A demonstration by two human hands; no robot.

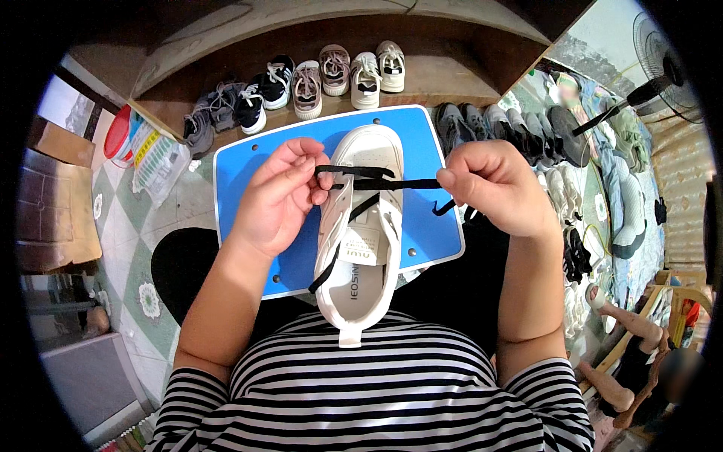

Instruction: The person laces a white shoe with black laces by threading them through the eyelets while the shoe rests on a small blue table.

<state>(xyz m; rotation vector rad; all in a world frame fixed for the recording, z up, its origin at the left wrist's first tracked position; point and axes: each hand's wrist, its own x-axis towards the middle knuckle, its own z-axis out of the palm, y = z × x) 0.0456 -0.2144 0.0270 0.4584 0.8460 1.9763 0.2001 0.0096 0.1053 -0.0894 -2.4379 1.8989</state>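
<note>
A white sneaker [361, 226] lies on a small blue table [254, 192], its toe pointing away from me and its heel towards my striped shirt. A black shoelace [412, 184] crosses the upper part of its lacing area, and one length hangs diagonally over the tongue [361, 246] to the left side. My left hand [282, 192] pinches the lace between thumb and fingers at the shoe's left edge. On the other side, my right hand [491, 186] grips the lace, drawn out straight to the right. A short lace end dangles below my right hand.
Several sneakers [308, 90] stand along a wooden shelf [440, 73] behind the table. More shoes [497, 127] line the floor at right, near a standing fan [661, 79]. A red bucket [117, 138] and plastic bag [161, 164] are at left. Another person [638, 361] sits at lower right.
</note>
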